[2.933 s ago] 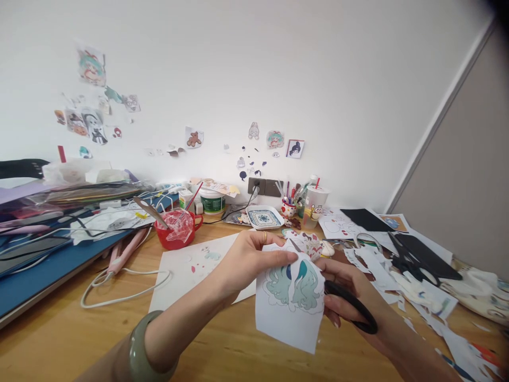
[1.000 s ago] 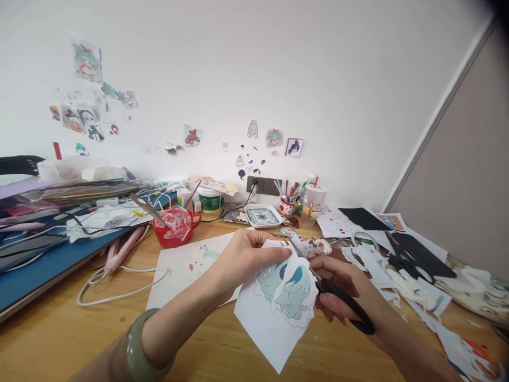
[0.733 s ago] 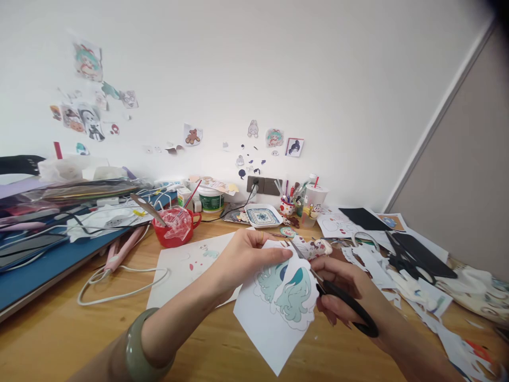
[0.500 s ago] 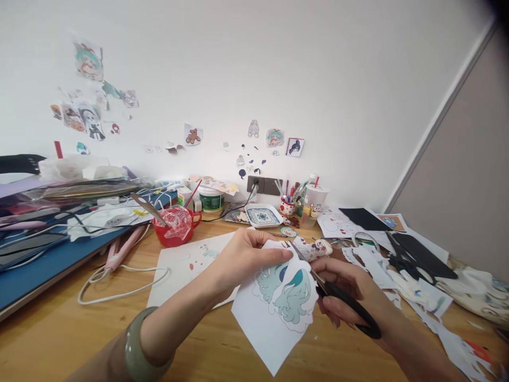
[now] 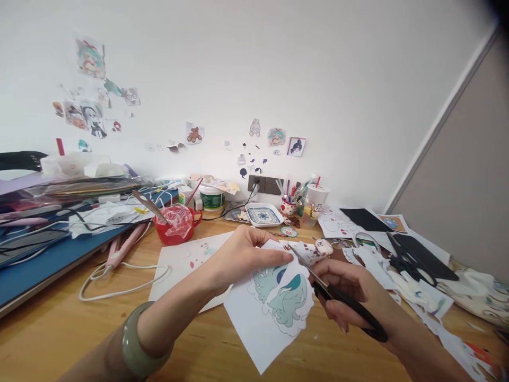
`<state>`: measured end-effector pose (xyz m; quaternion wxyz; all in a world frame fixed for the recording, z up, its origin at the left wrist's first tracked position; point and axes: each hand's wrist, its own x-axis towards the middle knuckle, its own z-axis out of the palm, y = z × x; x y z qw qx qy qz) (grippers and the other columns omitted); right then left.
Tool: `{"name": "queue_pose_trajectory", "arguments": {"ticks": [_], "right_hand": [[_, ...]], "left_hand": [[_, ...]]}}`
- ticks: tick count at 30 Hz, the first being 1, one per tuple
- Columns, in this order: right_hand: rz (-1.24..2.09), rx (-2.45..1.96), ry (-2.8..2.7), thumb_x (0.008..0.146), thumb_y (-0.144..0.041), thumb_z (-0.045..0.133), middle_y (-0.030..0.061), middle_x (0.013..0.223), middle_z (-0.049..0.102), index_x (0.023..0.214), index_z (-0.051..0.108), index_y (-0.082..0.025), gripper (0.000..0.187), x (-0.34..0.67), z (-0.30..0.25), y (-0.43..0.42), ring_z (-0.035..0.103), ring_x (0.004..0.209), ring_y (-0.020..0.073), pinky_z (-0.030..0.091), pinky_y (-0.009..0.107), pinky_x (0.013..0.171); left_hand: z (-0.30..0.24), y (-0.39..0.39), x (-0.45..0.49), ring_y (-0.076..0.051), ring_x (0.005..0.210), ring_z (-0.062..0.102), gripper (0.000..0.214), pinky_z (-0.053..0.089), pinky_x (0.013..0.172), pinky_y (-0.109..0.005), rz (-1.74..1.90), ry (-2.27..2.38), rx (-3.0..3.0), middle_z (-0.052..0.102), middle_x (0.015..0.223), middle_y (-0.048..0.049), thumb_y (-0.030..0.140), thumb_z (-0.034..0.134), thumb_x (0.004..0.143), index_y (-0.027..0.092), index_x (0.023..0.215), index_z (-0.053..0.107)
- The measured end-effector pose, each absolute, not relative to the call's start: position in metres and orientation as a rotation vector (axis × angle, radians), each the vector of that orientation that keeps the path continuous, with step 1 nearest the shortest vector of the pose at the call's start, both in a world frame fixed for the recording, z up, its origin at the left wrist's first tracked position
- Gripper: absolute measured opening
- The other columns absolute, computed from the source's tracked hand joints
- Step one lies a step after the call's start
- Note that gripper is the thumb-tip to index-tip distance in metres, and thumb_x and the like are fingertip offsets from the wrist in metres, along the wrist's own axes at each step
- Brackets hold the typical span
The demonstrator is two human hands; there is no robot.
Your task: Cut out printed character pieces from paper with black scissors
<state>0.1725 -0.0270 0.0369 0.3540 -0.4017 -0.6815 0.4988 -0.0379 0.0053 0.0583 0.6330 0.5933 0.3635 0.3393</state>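
Over the near table (image 5: 199, 345), our left hand (image 5: 238, 257) pinches the paper drawing (image 5: 254, 323), trimmed wavy along its right edge but uncut at near left, while our right hand (image 5: 352, 281) grips the scissors (image 5: 319, 285).

You are at a craft desk (image 5: 191, 345), a plain wood top against a white wall (image 5: 338, 79); whether the room belongs to a home or a studio, you cannot tell from this view. Your scissors (image 5: 336, 297) and printed sheet (image 5: 252, 339) point to paper craft. So do the cutouts (image 5: 194, 134) dotting the wall before you, the scraps (image 5: 376, 263) and 2nd pair (image 5: 400, 260) to your right, and the pen pot (image 5: 288, 206) near the socket (image 5: 274, 185). Everyday clutter makes it look personal: a red mug (image 5: 161, 233), a drink cup (image 5: 317, 199) with a straw, and a messy pile (image 5: 79, 193) on your left.
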Motion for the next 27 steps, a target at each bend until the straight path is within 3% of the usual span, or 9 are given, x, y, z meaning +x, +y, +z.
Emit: {"name": "queue_pose_trajectory", "arguments": {"ticks": [7,10,14,19,27], "right_hand": [[1.339,-1.070,-1.761,0.064,-0.019,0.066,-0.0075,0.049,0.048,0.081,0.056,-0.017,0.020,0.174,0.038,-0.028,0.042,0.035,0.0048,0.040,0.015,0.031],[1.312,-1.058,-1.766,0.064,-0.016,0.066,-0.0067,0.051,0.049,0.081,0.056,-0.017,0.020,0.175,0.038,-0.028,0.043,0.037,0.0054,0.041,0.015,0.032],[1.266,-0.998,-1.717,0.066,-0.023,0.068,-0.0056,0.054,0.049,0.081,0.056,-0.017,0.019,0.175,0.038,-0.028,0.041,0.040,0.0057,0.042,0.015,0.033],[1.254,-1.006,-1.620,0.062,-0.036,0.073,-0.0037,0.054,0.051,0.084,0.057,-0.017,0.033,0.173,0.037,-0.027,0.043,0.042,0.0072,0.041,0.016,0.033],[1.236,-1.009,-1.557,0.064,-0.030,0.072,-0.0048,0.051,0.051,0.080,0.056,-0.017,0.026,0.173,0.040,-0.029,0.043,0.043,0.0067,0.039,0.013,0.034]], "left_hand": [[0.062,0.006,-0.042,-0.011,0.048,0.057,0.023,0.043,0.045,-0.020,0.736,0.856,1.446,0.065,0.061,-0.0040,0.036,0.068,0.063,0.014,0.068,0.065],[0.061,0.007,-0.042,-0.012,0.055,0.059,0.024,0.046,0.052,-0.022,0.713,0.797,1.443,0.067,0.068,-0.0044,0.035,0.069,0.062,0.014,0.074,0.066],[0.056,0.013,-0.042,-0.014,0.065,0.061,0.022,0.047,0.061,-0.023,0.692,0.671,1.419,0.068,0.077,-0.0043,0.025,0.073,0.058,0.014,0.077,0.067],[0.048,0.025,-0.046,-0.013,0.059,0.060,0.021,0.046,0.057,-0.021,0.763,0.760,1.298,0.068,0.069,-0.0043,0.021,0.075,0.055,0.012,0.072,0.068],[0.042,0.020,-0.039,-0.016,0.063,0.063,0.024,0.051,0.063,-0.026,0.943,0.675,1.066,0.070,0.074,-0.0086,0.019,0.073,0.059,0.010,0.081,0.068]]}}
